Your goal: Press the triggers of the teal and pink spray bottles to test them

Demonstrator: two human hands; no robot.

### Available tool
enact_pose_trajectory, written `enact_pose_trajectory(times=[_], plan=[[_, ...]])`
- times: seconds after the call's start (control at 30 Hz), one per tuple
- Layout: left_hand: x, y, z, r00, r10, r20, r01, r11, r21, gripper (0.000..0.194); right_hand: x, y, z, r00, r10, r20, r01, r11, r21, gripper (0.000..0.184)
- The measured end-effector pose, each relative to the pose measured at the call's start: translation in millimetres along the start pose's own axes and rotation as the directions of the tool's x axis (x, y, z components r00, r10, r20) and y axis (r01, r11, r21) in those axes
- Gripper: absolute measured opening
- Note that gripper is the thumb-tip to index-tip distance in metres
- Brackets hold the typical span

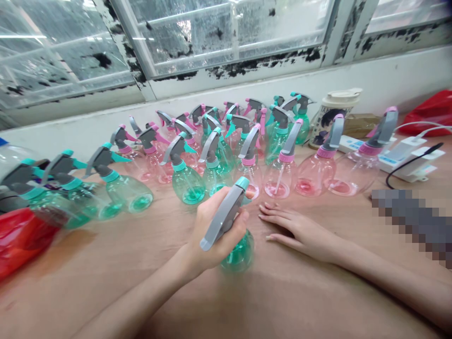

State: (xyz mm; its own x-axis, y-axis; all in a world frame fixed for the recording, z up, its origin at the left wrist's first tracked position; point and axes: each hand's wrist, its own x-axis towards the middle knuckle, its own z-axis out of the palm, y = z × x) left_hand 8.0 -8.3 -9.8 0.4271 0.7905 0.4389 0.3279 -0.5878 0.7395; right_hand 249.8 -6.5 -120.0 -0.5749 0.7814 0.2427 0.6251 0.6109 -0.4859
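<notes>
My left hand (215, 221) is wrapped round the neck of a green spray bottle (240, 256) with a grey and teal trigger head. The bottle stands upright at the table's middle, its trigger largely hidden by my fingers. Flat on the wooden table lies my right hand (300, 230), fingers stretched out and holding nothing, to the right of that bottle. Just beyond both hands runs a front row of spray bottles, among them a clear pink one (278, 181) and a green one (189, 183).
More pink and green spray bottles crowd behind, with several green ones (129, 190) at left. Red plastic (24, 240) lies at the left edge. A lidded cup (335, 117), a power strip with chargers (406, 162) and a red bag (431, 113) are at right. A window wall closes the back.
</notes>
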Motion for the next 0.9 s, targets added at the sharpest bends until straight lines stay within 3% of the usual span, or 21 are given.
enact_pose_trajectory(times=[0.27, 0.6, 0.9], plan=[[0.9, 2.0, -1.3, 1.000, 0.026, -0.002, -0.026, 0.999, 0.022, 0.026, 0.0, -0.4, 0.2, 1.000, -0.009, -0.026, 0.009, 1.000, 0.012, 0.053], [1.3, -1.9, 0.4, 0.999, 0.050, -0.010, -0.050, 0.999, 0.007, 0.026, 1.4, -2.2, -1.4, 1.000, 0.009, 0.021, -0.008, 1.000, -0.022, 0.050], [0.3, 9.4, -2.6, 0.998, -0.063, 0.015, 0.063, 0.998, 0.010, 0.013, 3.0, -3.0, -1.6, 1.000, -0.008, -0.011, 0.008, 1.000, 0.024, 0.041]])
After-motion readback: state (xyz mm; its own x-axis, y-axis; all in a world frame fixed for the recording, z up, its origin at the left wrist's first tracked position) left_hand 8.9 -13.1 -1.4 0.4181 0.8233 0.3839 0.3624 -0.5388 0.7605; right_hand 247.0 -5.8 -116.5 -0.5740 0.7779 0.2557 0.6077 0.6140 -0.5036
